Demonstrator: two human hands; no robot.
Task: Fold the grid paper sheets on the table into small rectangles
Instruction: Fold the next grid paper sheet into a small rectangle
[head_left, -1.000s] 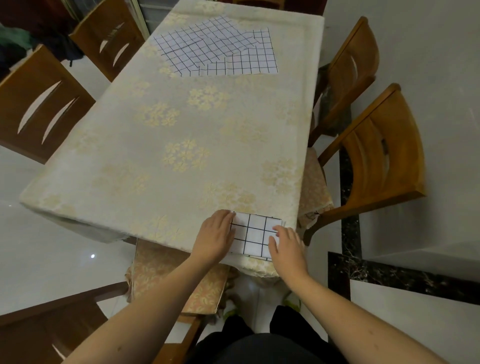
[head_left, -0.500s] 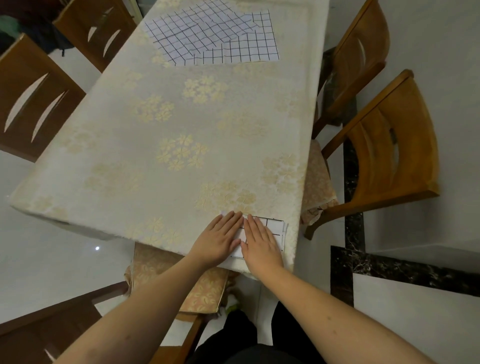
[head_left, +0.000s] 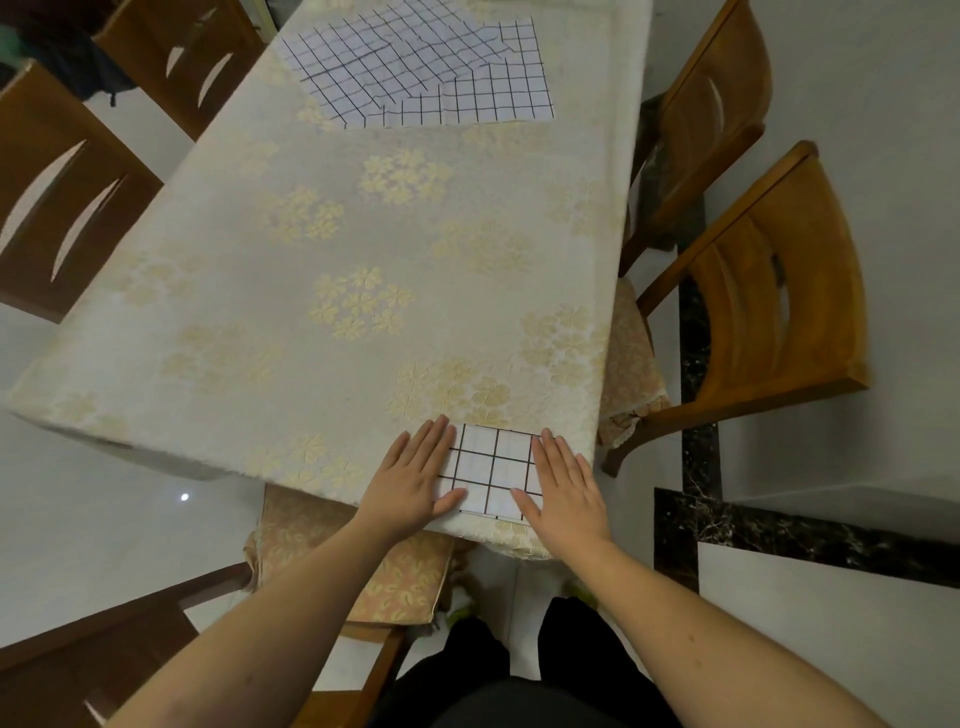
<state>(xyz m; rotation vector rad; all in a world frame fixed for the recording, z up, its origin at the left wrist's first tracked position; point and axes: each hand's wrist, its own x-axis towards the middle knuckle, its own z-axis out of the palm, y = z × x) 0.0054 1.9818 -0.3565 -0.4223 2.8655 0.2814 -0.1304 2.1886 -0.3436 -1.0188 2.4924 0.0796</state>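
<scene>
Two flat hands, left (head_left: 413, 475) and right (head_left: 563, 483), press one folded grid rectangle (head_left: 493, 470); unfolded sheets (head_left: 421, 67) lie well apart.

Left hand (head_left: 413, 473) and right hand (head_left: 563, 483) press flat on small folded white grid-paper rectangle (head_left: 493, 470) at near edge of floral-clothed worktop (head_left: 311, 249); unfolded grid paper sheets (head_left: 421, 67) far end.
</scene>
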